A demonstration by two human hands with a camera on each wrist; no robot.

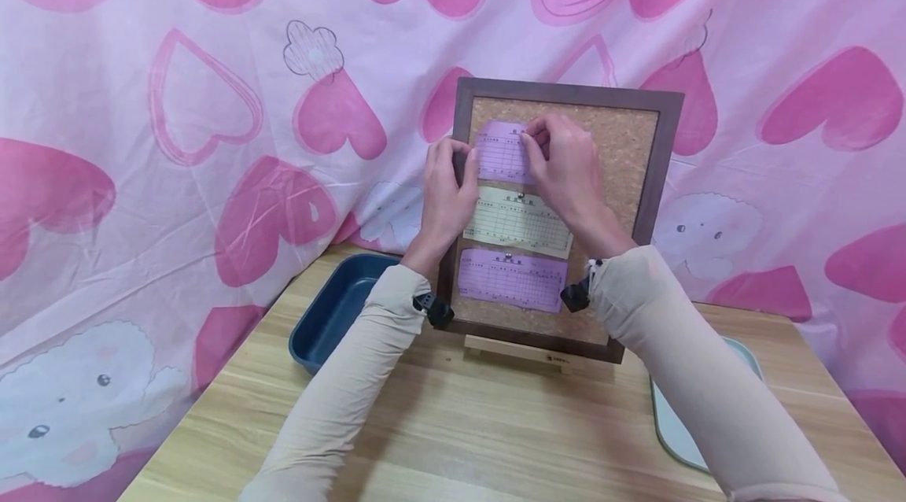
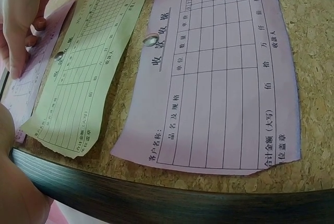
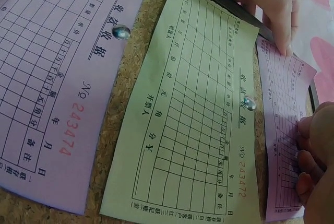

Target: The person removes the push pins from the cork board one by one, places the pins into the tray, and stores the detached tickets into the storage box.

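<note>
A framed cork board (image 1: 623, 164) leans upright on a small wooden stand (image 1: 517, 348). Three printed receipt slips run down its left side. At the top is a purple receipt (image 1: 499, 156). My left hand (image 1: 449, 187) reaches over the frame's left side and holds that receipt's left edge, fingertips at the paper. Thumb and fingers of my right hand (image 1: 569, 167) pinch at its top middle; what lies between them is hidden. Below hang a pale yellow-green receipt (image 3: 193, 109) and another purple receipt (image 2: 214, 88), each with a shiny round-headed pin at its top middle.
A dark blue tray (image 1: 333, 313) stands on the wooden table (image 1: 453, 423), left of the board. A pale green tray (image 1: 672, 423) lies at the right, partly under my right sleeve. Behind hangs a pink heart-print cloth (image 1: 269, 93).
</note>
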